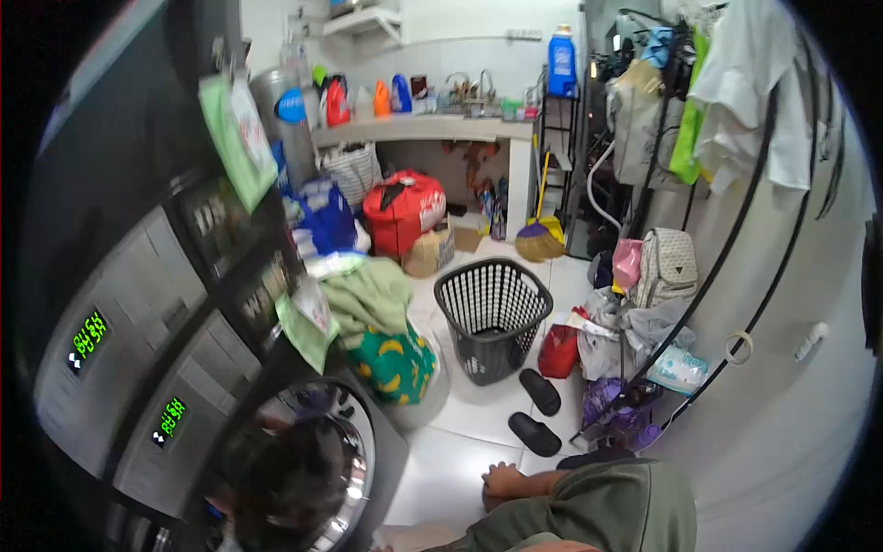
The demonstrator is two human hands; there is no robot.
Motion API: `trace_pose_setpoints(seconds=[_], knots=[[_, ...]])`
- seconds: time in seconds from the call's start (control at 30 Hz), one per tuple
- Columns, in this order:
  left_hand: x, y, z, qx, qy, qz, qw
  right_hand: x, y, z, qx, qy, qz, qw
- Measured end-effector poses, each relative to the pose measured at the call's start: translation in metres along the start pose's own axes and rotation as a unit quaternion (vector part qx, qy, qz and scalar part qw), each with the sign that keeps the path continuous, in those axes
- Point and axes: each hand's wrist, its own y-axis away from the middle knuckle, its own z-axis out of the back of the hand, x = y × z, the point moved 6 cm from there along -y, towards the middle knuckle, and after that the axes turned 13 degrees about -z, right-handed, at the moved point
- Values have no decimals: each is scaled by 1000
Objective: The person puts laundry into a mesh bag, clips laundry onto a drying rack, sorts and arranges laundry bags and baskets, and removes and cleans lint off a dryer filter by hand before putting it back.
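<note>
Olive-green clothing (625,506) lies nearest the camera, covering part of the person's body; from it a bare forearm reaches to what looks like the right hand (502,480), its fingers bent and resting against rounded bare skin; whether they close on anything cannot be told. Left hand cannot be made out for certain; a pale, blurred shape at the bottom edge is too unclear to name, so its grip cannot be told either.

Just beyond the right hand, on white floor tiles (441,469), lie two black slippers (537,414), near each other; farther out stands a black laundry basket (490,354), upright, with perforated walls and an open top. To the hand's left is a front-loading machine (299,465) with a round door; beyond it, a banana-print cloth (391,365) sits beneath a pale green cloth (368,293) in a heap. Beyond the hand and to its right are purple plastic bags (612,405), a wipes pack (679,370) and a patterned backpack (667,265); a broom (541,241) stands past the basket.
</note>
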Motion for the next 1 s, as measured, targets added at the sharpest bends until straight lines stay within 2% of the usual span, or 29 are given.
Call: trace_pose_setpoints(seconds=[0.03,0.07,0.13,0.17,0.2,0.23,0.27,0.3,0.37,0.43,0.47,0.5,0.53,0.57,0.63,0.67,0.7,0.77,0.83,0.9,0.97,1.0], knots=[[-7,-20,1,13,4,-6,1000,11,2,2,-19,63,-7,998],[-15,-41,5,23,14,-15,1000,29,8,19,-30,44,-11,999],[-43,-80,15,51,56,-37,996,49,27,33,149,-105,-28,983],[-60,-99,24,65,99,-53,991,54,30,50,145,-118,-31,982],[-85,-116,35,79,144,-68,984,59,22,63,157,-261,-18,952],[-112,-129,49,103,251,-96,958,65,21,77,166,-399,-5,902],[-146,-136,77,108,246,-159,950,57,40,122,108,-443,-9,890],[-164,-143,96,104,213,-155,959,47,66,171,49,-484,-15,873],[-216,-144,140,207,422,-121,875,25,64,212,-166,-510,1,844],[-260,-137,184,314,495,-83,806,6,129,293,-238,-451,-52,858],[-285,-130,208,360,498,-70,785,-1,155,327,-240,-454,-66,856],[-305,-130,222,408,475,-85,775,-1,183,362,-288,-422,-11,859],[-326,-129,233,456,480,-102,742,0,211,387,-331,-386,45,860],[-348,-126,239,501,486,-116,706,-7,231,401,-326,-388,30,862],[-398,-124,247,545,429,-211,689,-8,260,405,-148,-524,64,836],[-424,-124,246,557,434,-244,665,-17,284,409,-159,-712,81,680],[-453,-126,245,566,442,-277,639,-27,312,419,-169,-734,52,656],[-526,-125,253,533,459,-404,585,-54,336,399,-174,-851,21,495],[-594,-126,251,506,493,-435,558,-80,356,389,-164,-916,-14,367],[-660,-119,252,484,527,-463,523,-108,363,379,-126,-960,-1,251],[-728,-111,267,424,487,-553,527,-129,369,378,-97,-974,46,201],[-764,-102,280,406,514,-581,484,-139,369,379,-102,-973,43,200]])
